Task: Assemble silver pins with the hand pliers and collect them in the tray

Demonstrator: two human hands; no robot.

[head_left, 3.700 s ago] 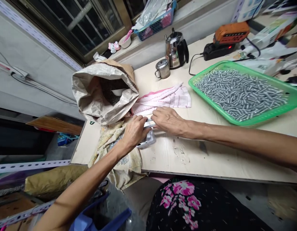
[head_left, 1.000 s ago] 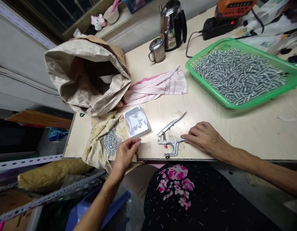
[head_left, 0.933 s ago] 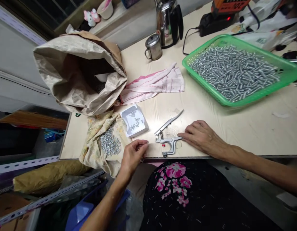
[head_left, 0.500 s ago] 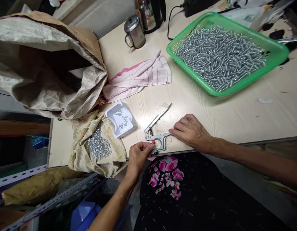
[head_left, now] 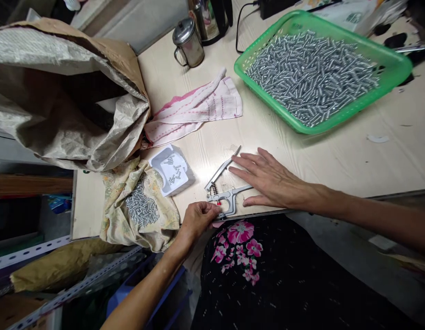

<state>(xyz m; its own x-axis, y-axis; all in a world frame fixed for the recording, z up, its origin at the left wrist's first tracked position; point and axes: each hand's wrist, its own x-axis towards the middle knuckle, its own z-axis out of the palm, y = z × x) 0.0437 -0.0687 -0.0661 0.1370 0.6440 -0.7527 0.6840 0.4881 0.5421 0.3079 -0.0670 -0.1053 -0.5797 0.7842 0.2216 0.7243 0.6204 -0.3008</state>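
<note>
Metal snap pliers (head_left: 223,192) lie at the table's near edge, handles spread apart. My left hand (head_left: 197,219) is pinched shut at the jaw end, by the red tip; whatever it pinches is too small to make out. My right hand (head_left: 267,178) lies flat with fingers stretched out over both handles, open. A small clear plastic tray (head_left: 172,168) with a few metal pieces sits just left of the pliers. More small metal pieces are heaped on a yellow patterned cloth (head_left: 140,206).
A green basket (head_left: 391,75) full of metal pieces stands at the back right. A big crumpled paper sack (head_left: 68,101) fills the left. A pink-white cloth (head_left: 195,110), a steel mug (head_left: 189,42) and a kettle lie behind. Shelving rails run below left.
My left hand came from beside the cloth to the pliers' jaw. My right hand shifted up from the lower handle and spread flat over both handles. The view tilted down.
</note>
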